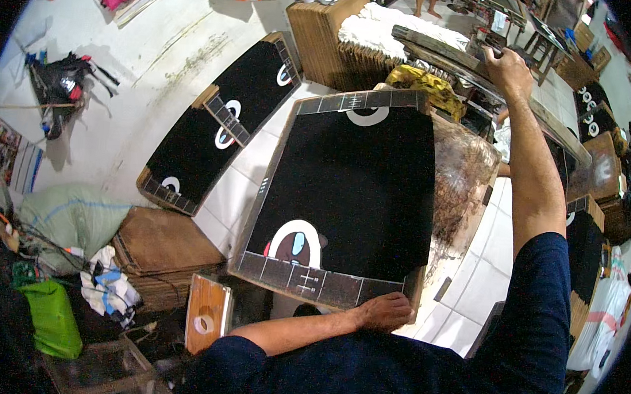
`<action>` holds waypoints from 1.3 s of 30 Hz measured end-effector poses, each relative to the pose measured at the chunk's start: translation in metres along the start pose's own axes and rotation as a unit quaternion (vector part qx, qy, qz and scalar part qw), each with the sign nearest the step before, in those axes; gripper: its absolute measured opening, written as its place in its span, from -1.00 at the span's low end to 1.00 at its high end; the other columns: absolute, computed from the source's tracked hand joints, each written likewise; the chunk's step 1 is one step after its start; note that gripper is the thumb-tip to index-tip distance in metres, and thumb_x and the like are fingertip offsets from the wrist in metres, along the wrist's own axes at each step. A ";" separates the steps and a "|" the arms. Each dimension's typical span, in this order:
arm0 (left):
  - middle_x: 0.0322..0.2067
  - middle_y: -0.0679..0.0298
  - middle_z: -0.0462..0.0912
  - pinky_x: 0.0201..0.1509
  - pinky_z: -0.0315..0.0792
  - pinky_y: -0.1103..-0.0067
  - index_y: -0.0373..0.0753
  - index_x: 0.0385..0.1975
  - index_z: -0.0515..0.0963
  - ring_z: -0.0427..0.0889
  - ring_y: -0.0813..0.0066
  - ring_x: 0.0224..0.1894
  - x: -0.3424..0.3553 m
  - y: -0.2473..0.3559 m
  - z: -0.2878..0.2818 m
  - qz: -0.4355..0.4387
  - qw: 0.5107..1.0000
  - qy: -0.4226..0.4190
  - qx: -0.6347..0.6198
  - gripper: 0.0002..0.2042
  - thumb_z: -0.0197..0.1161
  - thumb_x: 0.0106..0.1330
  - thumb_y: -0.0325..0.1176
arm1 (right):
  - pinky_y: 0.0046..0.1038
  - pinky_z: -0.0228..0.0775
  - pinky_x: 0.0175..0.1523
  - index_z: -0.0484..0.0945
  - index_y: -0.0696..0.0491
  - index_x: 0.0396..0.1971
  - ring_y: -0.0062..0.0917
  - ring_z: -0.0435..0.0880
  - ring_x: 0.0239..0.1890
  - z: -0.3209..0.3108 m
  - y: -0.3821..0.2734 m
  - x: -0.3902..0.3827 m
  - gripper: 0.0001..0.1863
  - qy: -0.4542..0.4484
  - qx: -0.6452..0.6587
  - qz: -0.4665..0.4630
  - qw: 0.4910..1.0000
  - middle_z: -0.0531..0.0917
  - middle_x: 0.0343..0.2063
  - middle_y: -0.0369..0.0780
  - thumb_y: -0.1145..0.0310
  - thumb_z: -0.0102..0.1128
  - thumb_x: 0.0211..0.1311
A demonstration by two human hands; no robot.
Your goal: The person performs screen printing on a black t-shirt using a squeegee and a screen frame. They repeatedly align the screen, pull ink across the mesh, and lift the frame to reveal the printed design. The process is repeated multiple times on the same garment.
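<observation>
The left hand (384, 311) lies at the near right corner of the black board (346, 177), its fingers curled over the edge; whether it grips or only rests there, I cannot tell. The right hand (511, 73) is closed around the frame (443, 51), beyond and to the right of the board. The board sits in front of the person, with white rings at its near and far ends and dark strips along both. A stained panel (463, 182) is just right of the board, and a yellow sheet (429, 84) just beyond it. Farther beyond the board is a brown stack (315, 43) next to white cloths (386, 28). Left of the board lie black panels (257, 83) with similar rings; nearer, on its left, is a tape roll (204, 325).
</observation>
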State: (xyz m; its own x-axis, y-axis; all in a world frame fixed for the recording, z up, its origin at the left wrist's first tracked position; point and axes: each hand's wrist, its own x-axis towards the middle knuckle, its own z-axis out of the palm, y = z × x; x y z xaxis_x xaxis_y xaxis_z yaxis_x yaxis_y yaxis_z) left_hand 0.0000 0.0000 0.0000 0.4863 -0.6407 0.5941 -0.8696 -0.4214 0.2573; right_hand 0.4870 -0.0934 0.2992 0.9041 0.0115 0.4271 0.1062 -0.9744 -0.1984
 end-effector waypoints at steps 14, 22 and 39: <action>-0.09 -0.23 0.69 0.15 0.44 0.06 -0.39 -0.14 0.67 0.64 -0.25 0.01 -0.390 -0.190 -0.190 -0.855 0.500 0.107 0.091 -0.36 -0.04 0.53 0.19 | -0.10 0.47 0.30 0.65 -0.08 0.19 -0.07 0.65 0.20 0.008 0.014 0.035 -0.25 0.042 -0.051 0.029 0.997 0.67 0.12 0.04 -0.36 0.00 0.26; -0.58 0.54 0.32 -0.45 0.11 0.49 -0.24 -0.55 0.51 0.20 0.66 -0.48 -0.348 -0.215 -0.226 -0.764 0.553 0.312 -0.117 -0.48 0.08 0.60 0.03 | -0.14 0.57 0.11 0.76 -0.05 -0.08 -0.06 0.73 0.00 0.008 0.014 0.033 -0.40 0.109 -0.033 0.018 0.993 0.76 -0.13 0.02 -0.26 0.13 0.24; -0.62 0.47 0.31 -0.44 0.15 0.42 -0.24 -0.59 0.47 0.23 0.57 -0.52 -0.294 -0.229 -0.167 -0.814 0.496 0.219 -0.209 -0.49 0.13 0.58 0.02 | -0.16 0.55 0.17 0.79 -0.02 -0.13 -0.10 0.74 0.02 -0.012 -0.018 0.012 -0.43 0.084 -0.022 0.075 0.993 0.76 -0.08 -0.02 -0.19 0.13 0.18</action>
State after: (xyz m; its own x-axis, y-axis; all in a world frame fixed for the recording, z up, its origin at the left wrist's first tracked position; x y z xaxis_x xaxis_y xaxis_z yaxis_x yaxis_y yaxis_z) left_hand 0.0425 0.3920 -0.1060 0.5867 0.5704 -0.5749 0.6585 0.0772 0.7486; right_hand 0.4912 -0.0787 0.3186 0.8259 -0.1683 0.5381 -0.0453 -0.9711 -0.2342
